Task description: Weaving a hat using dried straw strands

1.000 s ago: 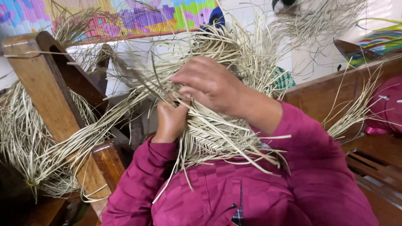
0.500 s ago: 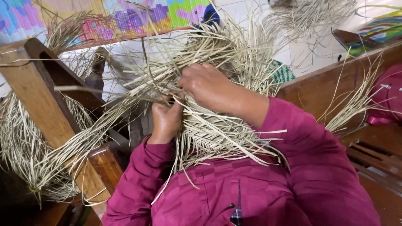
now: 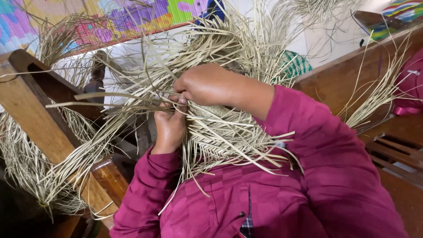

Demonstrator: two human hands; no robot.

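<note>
Here, both hands pinch straw strips of a weave. The left hand grips from below. The right hand closes above it, fingertips touching.

**Hand shift over the weave**

The right hand sits further left than a second ago, fingers now meeting the left hand on the straw weave; the left hand's fingertips curl higher into the strands

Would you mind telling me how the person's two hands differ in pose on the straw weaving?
The right hand lies on top, knuckles up, arm crossing from the right; the left hand sits lower, rising from below. The right hand shows fully; the left hand's fingertips hide among strands. Both pinch strands of the woven straw piece.
</note>
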